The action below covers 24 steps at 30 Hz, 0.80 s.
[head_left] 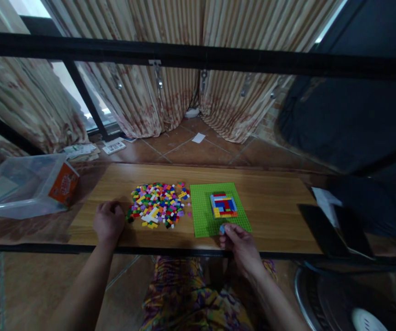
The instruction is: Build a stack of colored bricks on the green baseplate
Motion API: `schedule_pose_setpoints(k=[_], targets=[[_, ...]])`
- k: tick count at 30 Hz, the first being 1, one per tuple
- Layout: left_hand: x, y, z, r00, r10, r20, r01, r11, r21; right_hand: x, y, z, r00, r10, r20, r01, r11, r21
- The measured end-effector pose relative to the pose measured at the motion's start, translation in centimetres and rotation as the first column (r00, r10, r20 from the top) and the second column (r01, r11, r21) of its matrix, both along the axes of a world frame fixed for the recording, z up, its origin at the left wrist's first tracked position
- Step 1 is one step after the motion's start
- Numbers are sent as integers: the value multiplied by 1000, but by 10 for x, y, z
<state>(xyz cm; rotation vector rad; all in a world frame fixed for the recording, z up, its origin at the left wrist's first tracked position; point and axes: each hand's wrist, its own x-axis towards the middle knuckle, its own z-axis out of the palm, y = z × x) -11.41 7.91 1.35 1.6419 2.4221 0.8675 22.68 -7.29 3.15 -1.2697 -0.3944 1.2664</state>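
Observation:
A green baseplate (205, 216) lies on the wooden table (274, 207), with a small build of red, blue, yellow and grey bricks (223, 205) on it. A pile of loose coloured bricks (156, 204) lies just left of the plate. My right hand (241, 243) is at the plate's front edge, fingers pinched on a small light-blue brick (222, 228). My left hand (108, 220) rests on the table left of the pile, fingers curled under; nothing shows in it.
A clear plastic bin (15, 186) with an orange label lies tipped at the table's left end. A dark tablet or phone (336, 232) sits at the right end. A black bar crosses above. Curtains, tiled floor and papers lie beyond. A fan stands at lower right.

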Motion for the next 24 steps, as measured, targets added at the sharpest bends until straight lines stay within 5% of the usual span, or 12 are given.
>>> schedule_pose_setpoints(k=[7,13,19,24], targets=[[-3,1,-1,1000,-10,-17,10,1000,14,14,6,-3,993,-97,68,97,995,3],[-1,1,3,1000,-12,-3,12,1000,-1,-23,20,-14,976,23,216,-36,998,56],[-1,0,2,1000,-22,-14,23,1000,11,-58,47,-25,834,163,527,-248,964,96],[0,-1,0,1000,-10,-3,10,1000,23,-65,57,-30,871,200,449,-280,952,120]])
